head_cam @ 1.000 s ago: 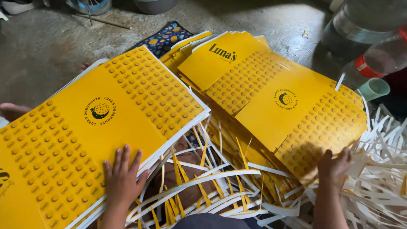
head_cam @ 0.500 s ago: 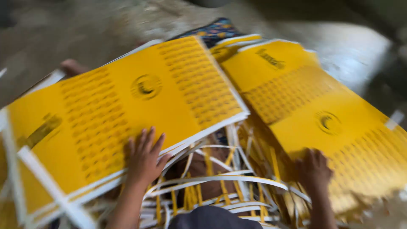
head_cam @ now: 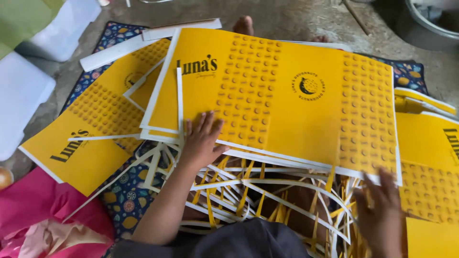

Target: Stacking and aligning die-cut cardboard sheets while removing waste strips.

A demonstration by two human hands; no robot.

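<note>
Head view: yellow dotted sheet (head_cam: pixel 287 95), seemingly white-edged.

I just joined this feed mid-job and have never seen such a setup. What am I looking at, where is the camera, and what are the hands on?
There is no machine here: a person works with two bare hands, and the one picture comes from a camera worn on their head, looking down. The left hand lies flat, fingers spread, on the near edge of a stack of large yellow printed sheets with white borders. The right hand hovers blurred at the stack's right corner; whether it grips anything is unclear. Under the stack lies a tangle of white and yellow paper strips. More yellow sheets lie to the left on a patterned mat, and pink cloth sits at lower left.
</note>
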